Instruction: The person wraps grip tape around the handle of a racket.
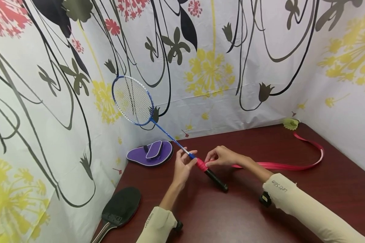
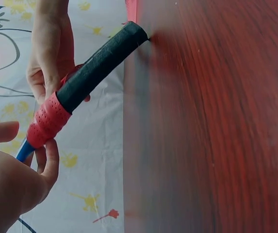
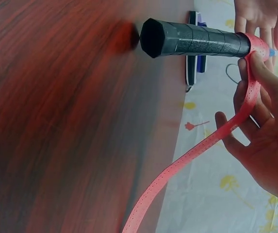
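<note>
A blue-and-white badminton racket [image 1: 167,133] slants over the table, its strung head up at the left and its butt low at the right. My left hand [image 1: 182,168] holds it where the blue shaft meets the handle. Red perforated grip tape [image 2: 49,119] is wound round the upper handle. Below it the black handle [image 3: 206,40] shows. My right hand [image 1: 223,157] pinches the tape beside the handle, thumb on top in the right wrist view. From those fingers the loose tape [image 3: 153,187] trails away across the table to the right.
The tape's far end lies by a yellow-green shuttlecock [image 1: 291,124] at the table's back right corner. A purple paddle case [image 1: 140,157] stands at the back left. A black table tennis bat [image 1: 121,206] lies at the left edge. Patterned curtains [image 1: 182,81] enclose the dark red table [image 1: 231,216].
</note>
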`<move>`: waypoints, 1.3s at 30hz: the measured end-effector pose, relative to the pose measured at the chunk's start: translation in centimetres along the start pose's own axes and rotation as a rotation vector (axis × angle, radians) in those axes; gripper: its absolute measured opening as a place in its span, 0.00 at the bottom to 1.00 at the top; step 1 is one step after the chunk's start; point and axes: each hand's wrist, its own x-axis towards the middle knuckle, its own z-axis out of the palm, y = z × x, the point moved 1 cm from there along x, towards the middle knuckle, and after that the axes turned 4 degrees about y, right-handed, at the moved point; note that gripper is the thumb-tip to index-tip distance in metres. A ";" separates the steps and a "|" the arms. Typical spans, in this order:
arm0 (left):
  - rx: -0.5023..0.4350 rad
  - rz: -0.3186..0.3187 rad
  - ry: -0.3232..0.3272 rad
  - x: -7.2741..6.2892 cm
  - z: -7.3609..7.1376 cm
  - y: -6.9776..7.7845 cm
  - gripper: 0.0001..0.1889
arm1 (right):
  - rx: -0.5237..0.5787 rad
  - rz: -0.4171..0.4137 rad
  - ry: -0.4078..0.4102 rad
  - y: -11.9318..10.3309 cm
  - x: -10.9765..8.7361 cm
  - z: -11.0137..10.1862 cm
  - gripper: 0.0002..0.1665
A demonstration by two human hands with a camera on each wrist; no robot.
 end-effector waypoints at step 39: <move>0.083 0.054 0.012 0.1 1.6 0.4 0.46 | -0.044 0.063 0.032 -1.9 0.3 1.2 0.18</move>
